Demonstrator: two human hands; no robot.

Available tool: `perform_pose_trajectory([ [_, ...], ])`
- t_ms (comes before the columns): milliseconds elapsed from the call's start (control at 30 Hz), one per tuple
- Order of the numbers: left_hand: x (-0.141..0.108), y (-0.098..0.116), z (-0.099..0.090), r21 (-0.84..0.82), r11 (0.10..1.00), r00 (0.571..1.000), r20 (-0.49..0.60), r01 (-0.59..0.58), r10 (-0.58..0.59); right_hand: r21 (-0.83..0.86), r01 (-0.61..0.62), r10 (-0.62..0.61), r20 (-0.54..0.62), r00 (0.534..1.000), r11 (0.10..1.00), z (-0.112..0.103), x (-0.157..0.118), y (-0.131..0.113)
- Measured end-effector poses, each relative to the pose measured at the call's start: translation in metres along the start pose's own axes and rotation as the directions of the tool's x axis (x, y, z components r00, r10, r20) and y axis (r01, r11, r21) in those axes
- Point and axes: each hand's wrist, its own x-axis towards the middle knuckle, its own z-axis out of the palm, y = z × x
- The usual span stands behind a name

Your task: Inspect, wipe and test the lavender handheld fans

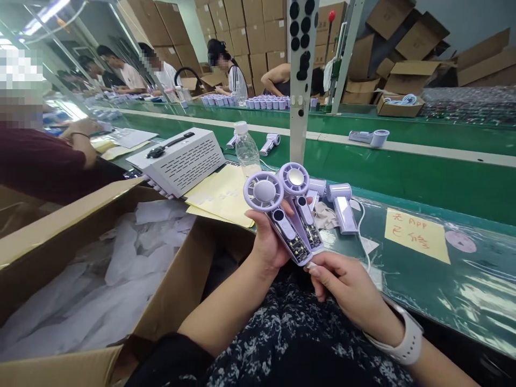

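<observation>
Two purple handheld fans are held side by side in my left hand (269, 242), its fingers wrapped round their handles. The nearer fan (264, 192) and the farther fan (294, 179) both show bare circuit boards along their handles. My right hand (342, 279) pinches a white cable plug (311, 264) at the bottom end of the nearer fan's handle; whether it is fully inserted I cannot tell. Just beyond, another purple fan (345, 209) lies on the green table, beside a white cable (365, 231) and a crumpled cloth (325, 216).
An open carton (169, 290) of white plastic bags stands at left. Beyond it are a grey metal box (185, 161), yellow paper (220, 196) and a clear bottle (246, 148). A metal post (298, 123) rises ahead. Other people work along the green conveyor (423, 172).
</observation>
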Motion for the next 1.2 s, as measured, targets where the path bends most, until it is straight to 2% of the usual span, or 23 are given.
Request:
perform_pose_trajectory([
  [100, -0.001, -0.005, -0.002, 0.001, 1.0, 1.0, 0.014, -0.014, 0.014, 0.138, -0.001, 0.007, -0.041, 0.999, 0.99, 0.009, -0.002, 0.008],
  [200, -0.002, -0.01, -0.006, 0.008, 0.998, 0.998, 0.008, -0.057, 0.057, 0.32, -0.049, 0.093, -0.123, 0.988, 0.946, 0.02, -0.005, 0.019],
  [300, -0.003, -0.016, -0.008, 0.041, 0.995, 0.995, -0.021, -0.095, 0.096, 0.403, -0.098, 0.151, -0.1, 0.983, 0.91, 0.025, -0.005, 0.025],
  [367, -0.005, -0.017, -0.007, 0.052, 0.994, 0.995, -0.025, -0.094, 0.095, 0.335, -0.067, 0.097, -0.074, 0.993, 0.94, 0.023, -0.004, 0.025],
  [467, -0.007, -0.013, -0.003, 0.016, 0.997, 0.996, -0.057, -0.073, 0.074, 0.053, 0.093, -0.091, -0.048, 0.995, 0.994, 0.016, -0.005, 0.019],
  [533, -0.006, -0.007, -0.001, -0.041, 0.998, 0.995, -0.098, -0.039, 0.035, -0.073, 0.218, -0.221, -0.034, 0.975, 0.973, 0.014, -0.006, 0.016],
  [600, -0.006, -0.001, 0.0, -0.089, 0.996, 0.992, -0.123, -0.009, -0.003, -0.088, 0.283, -0.288, -0.06, 0.956, 0.955, 0.014, -0.006, 0.016],
  [667, -0.006, 0.002, -0.002, -0.109, 0.994, 0.993, -0.116, 0.01, -0.022, -0.075, 0.244, -0.251, -0.11, 0.962, 0.967, 0.015, -0.005, 0.018],
  [767, -0.008, 0.001, -0.009, -0.135, 0.991, 0.999, -0.041, -0.003, -0.002, -0.027, 0.097, -0.1, -0.149, 0.984, 0.995, 0.017, -0.003, 0.022],
  [900, -0.009, -0.006, -0.015, -0.103, 0.994, 0.995, 0.08, -0.047, 0.056, 0.211, -0.004, 0.036, -0.149, 0.988, 0.977, 0.019, -0.002, 0.023],
  [967, -0.01, -0.011, -0.015, -0.05, 0.995, 0.993, 0.076, -0.089, 0.093, 0.326, -0.025, 0.086, -0.175, 0.981, 0.945, 0.023, -0.001, 0.023],
  [1033, -0.01, -0.015, -0.013, -0.003, 0.994, 0.994, 0.021, -0.106, 0.106, 0.384, -0.029, 0.114, -0.203, 0.973, 0.923, 0.026, 0.0, 0.023],
  [1100, -0.011, -0.019, -0.012, 0.028, 0.996, 0.996, -0.025, -0.088, 0.089, 0.406, -0.026, 0.125, -0.22, 0.967, 0.913, 0.028, 0.0, 0.025],
  [1200, -0.011, -0.024, -0.013, 0.04, 0.995, 0.996, -0.014, -0.088, 0.089, 0.356, -0.018, 0.108, -0.234, 0.966, 0.934, 0.027, 0.0, 0.029],
])
